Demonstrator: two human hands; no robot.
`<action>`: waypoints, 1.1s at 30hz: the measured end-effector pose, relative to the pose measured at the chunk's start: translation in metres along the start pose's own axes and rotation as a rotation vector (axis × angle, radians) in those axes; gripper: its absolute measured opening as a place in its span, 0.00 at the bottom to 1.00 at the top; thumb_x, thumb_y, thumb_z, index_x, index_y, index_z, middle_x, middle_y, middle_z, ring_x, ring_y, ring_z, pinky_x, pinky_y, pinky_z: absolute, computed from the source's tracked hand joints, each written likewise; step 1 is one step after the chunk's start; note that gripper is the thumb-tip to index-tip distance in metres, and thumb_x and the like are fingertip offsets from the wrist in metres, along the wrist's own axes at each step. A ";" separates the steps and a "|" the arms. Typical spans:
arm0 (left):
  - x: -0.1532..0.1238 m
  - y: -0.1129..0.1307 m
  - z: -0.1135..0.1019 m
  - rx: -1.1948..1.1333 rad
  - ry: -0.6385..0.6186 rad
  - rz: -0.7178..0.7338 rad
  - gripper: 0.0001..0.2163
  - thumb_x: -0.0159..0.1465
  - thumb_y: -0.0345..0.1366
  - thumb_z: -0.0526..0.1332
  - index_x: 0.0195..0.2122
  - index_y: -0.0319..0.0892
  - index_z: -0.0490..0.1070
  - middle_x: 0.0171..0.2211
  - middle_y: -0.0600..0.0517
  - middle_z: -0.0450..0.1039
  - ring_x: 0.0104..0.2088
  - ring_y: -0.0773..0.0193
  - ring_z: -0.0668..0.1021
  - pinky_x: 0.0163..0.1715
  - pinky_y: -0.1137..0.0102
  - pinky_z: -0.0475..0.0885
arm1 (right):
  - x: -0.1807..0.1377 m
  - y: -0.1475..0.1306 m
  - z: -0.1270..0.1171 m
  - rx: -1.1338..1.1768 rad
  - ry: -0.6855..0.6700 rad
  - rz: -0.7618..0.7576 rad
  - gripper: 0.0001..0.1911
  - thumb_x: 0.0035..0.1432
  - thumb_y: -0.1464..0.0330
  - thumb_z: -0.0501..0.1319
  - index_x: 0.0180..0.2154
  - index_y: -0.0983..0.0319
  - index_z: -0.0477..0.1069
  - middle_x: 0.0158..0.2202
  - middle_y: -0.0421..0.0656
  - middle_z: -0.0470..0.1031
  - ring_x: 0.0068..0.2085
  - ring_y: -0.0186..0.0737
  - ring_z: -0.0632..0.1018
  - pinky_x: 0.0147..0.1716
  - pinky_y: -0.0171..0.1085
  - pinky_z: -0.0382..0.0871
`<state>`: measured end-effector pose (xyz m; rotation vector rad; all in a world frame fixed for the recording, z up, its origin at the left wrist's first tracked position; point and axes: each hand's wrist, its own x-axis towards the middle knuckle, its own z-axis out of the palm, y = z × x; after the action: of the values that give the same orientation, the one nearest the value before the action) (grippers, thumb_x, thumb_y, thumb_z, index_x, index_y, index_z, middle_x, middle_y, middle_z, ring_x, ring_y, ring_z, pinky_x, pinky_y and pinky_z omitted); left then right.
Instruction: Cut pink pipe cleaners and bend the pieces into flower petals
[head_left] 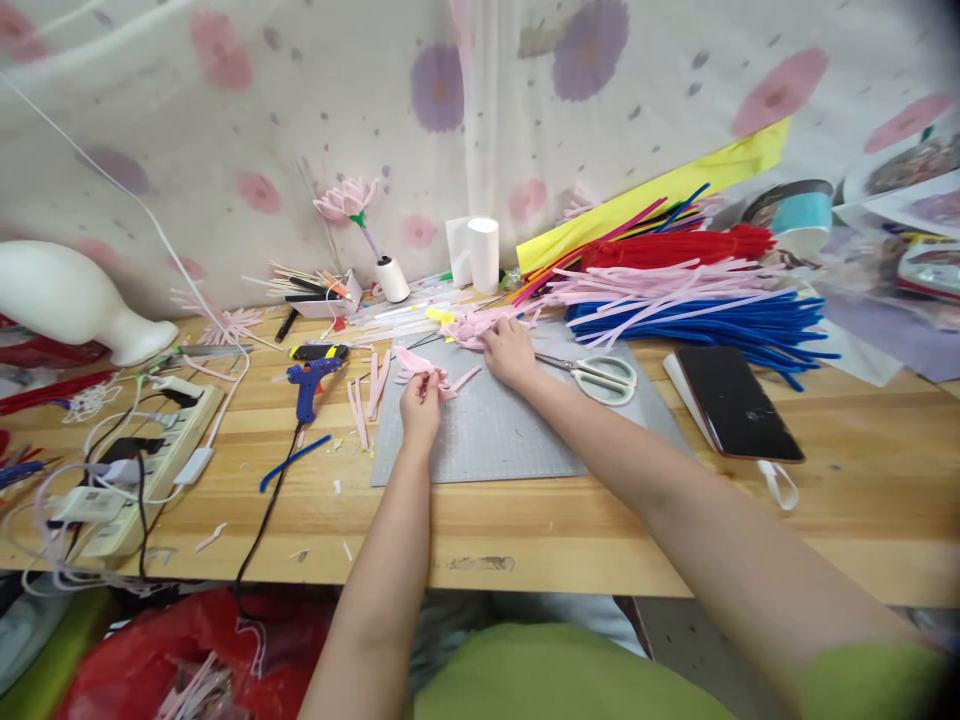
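My left hand [421,398] is closed in a pinch on pink pipe-cleaner petals [412,362], held over the left part of a grey cutting mat [480,440]. At the mat's back edge, my right hand [510,352] reaches onto a pile of pink pipe-cleaner petals [471,328]. Its fingers bend down into the pile, and their tips are too hidden to show a grip. Scissors with pale handles [606,380] lie just right of that hand. Short pink pipe-cleaner strips [375,385] rest left of my left hand.
A blue glue gun [306,385] and its cord lie left of the mat, near a crowded power strip [154,465]. Bundles of blue [712,325], pink and red pipe cleaners fill the back right. A phone [739,400] is at right. Behind stands a finished pink flower [349,203].
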<state>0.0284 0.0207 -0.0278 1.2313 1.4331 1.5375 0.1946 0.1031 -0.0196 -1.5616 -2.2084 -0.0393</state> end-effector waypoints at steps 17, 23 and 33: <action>-0.002 0.003 0.004 -0.041 -0.174 -0.028 0.11 0.56 0.43 0.61 0.33 0.40 0.73 0.33 0.48 0.77 0.34 0.63 0.77 0.35 0.71 0.70 | 0.015 -0.017 -0.064 0.789 -0.416 0.054 0.10 0.48 0.72 0.57 0.32 0.64 0.75 0.26 0.40 0.73 0.24 0.30 0.69 0.26 0.31 0.61; -0.007 0.013 0.009 -0.139 -0.234 -0.093 0.13 0.51 0.45 0.63 0.28 0.39 0.73 0.27 0.50 0.76 0.29 0.64 0.77 0.32 0.71 0.70 | 0.016 -0.026 -0.048 0.651 -0.179 0.081 0.13 0.45 0.70 0.58 0.34 0.64 0.77 0.25 0.40 0.71 0.27 0.33 0.68 0.29 0.33 0.60; -0.003 0.007 0.009 -0.196 -0.275 -0.077 0.11 0.49 0.43 0.66 0.25 0.39 0.75 0.23 0.53 0.74 0.23 0.66 0.76 0.27 0.71 0.70 | 0.004 -0.040 -0.029 1.170 -0.209 0.222 0.15 0.50 0.66 0.58 0.42 0.62 0.69 0.23 0.35 0.67 0.23 0.29 0.67 0.22 0.29 0.61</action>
<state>0.0386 0.0196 -0.0217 1.2011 1.1130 1.3608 0.1672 0.0841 0.0173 -1.0796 -1.5751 1.2701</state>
